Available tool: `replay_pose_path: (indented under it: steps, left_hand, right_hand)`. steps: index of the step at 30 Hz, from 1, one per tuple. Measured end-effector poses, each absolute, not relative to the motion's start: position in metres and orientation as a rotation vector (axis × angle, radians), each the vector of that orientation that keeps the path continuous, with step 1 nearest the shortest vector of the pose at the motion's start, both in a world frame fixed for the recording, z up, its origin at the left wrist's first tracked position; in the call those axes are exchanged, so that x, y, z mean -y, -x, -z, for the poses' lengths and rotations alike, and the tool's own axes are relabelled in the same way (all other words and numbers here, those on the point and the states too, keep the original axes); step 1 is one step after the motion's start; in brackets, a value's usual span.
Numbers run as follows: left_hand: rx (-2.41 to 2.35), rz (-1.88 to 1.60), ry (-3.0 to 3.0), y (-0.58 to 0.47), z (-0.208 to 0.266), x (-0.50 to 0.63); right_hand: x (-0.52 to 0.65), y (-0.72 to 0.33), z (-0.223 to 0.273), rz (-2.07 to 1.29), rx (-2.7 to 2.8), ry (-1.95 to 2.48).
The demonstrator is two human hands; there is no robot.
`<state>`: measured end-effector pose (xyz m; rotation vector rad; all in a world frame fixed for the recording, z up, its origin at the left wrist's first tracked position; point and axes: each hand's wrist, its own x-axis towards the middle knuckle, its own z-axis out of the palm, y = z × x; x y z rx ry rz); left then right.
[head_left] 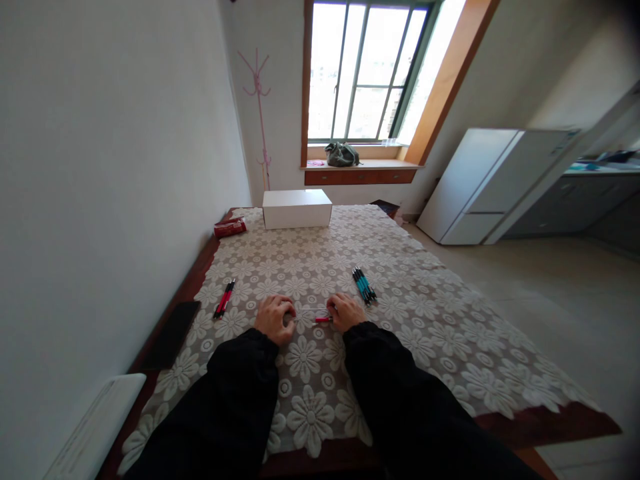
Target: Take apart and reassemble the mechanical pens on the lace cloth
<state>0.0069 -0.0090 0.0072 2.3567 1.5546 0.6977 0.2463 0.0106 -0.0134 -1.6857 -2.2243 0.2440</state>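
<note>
My left hand [274, 319] rests over the tablecloth, thumb and fingers curled round something that I cannot make out. From it a thin, clear strip [313, 309] runs across to my right hand [345, 311], whose fingers are pinched together at the strip's other end. A red pen [323, 320] pokes out to the left from beneath the right hand; whether the fingers grip it is hidden. Beyond the right hand lies a row of several teal and black pens [365, 285]. To the left of my left hand, red and black pens [225, 299] lie side by side.
A white box [297, 209] stands at the far end of the flowered tablecloth [310, 413], with a dark red packet [231, 227] to its left. Along the left edge are a black flat object [173, 335] and a long white object [95, 427]. The wall runs close on the left.
</note>
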Motion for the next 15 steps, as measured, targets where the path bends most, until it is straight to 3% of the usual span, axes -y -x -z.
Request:
replay_pose_path:
  steps: [15]
  left_hand:
    - [-1.555, -0.770, -2.296, -0.0042, -0.0002, 0.0019]
  right_hand:
    - [-0.0108, -0.2470, 0.0126, -0.236, 2.240, 1.657]
